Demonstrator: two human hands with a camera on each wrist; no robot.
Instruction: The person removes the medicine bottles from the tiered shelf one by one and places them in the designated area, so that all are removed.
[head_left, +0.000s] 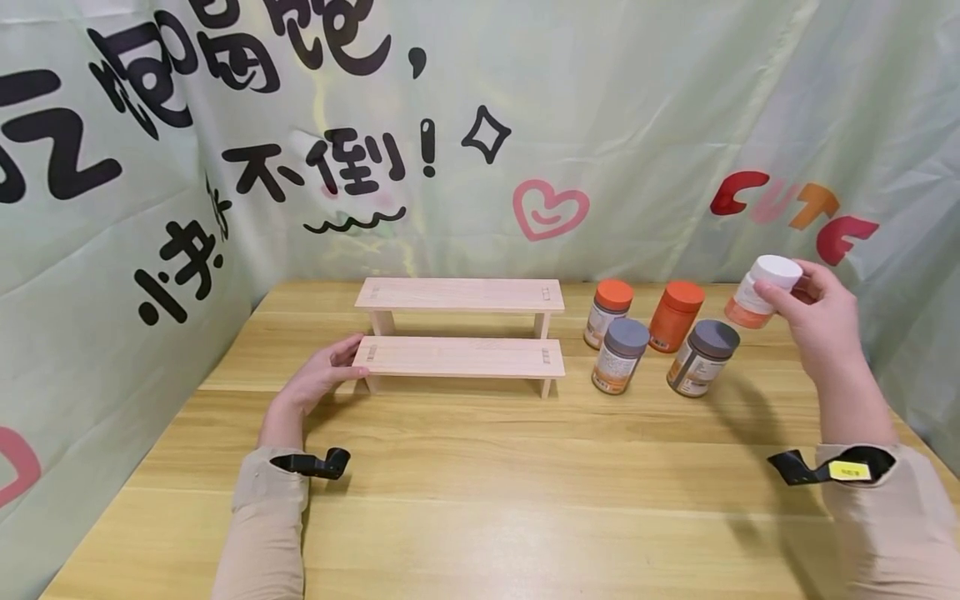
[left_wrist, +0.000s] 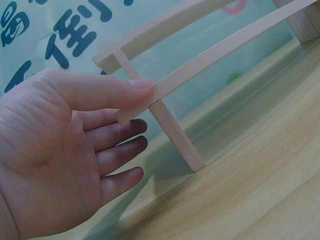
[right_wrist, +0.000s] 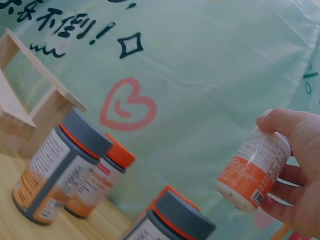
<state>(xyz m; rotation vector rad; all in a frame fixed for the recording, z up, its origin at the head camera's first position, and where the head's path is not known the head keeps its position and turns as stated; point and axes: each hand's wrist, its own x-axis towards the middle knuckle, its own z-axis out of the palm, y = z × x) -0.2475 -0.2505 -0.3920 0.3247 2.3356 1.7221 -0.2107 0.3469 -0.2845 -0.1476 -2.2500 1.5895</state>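
Observation:
A two-tier wooden shelf [head_left: 459,358] stands on the table. My left hand [head_left: 324,379] holds the left end of its lower board, and in the left wrist view the thumb [left_wrist: 115,92] lies against the board's edge with the other fingers behind and below. Off to the right, my right hand [head_left: 821,312] grips a white pill bottle [head_left: 752,292] with an orange band, tilted and raised above the table. Between shelf and bottle stand two jars with grey lids, the left one [head_left: 620,357] and the right one [head_left: 702,358]. Behind them are an orange-lidded jar [head_left: 607,312] and an all-orange jar [head_left: 677,317].
The wooden table [head_left: 480,492] reaches back to a pale green curtain [head_left: 637,108] printed with dark characters and a pink heart. Another stretch of curtain [head_left: 75,267] hangs along the left side. Black straps [head_left: 311,462] sit on both wrists.

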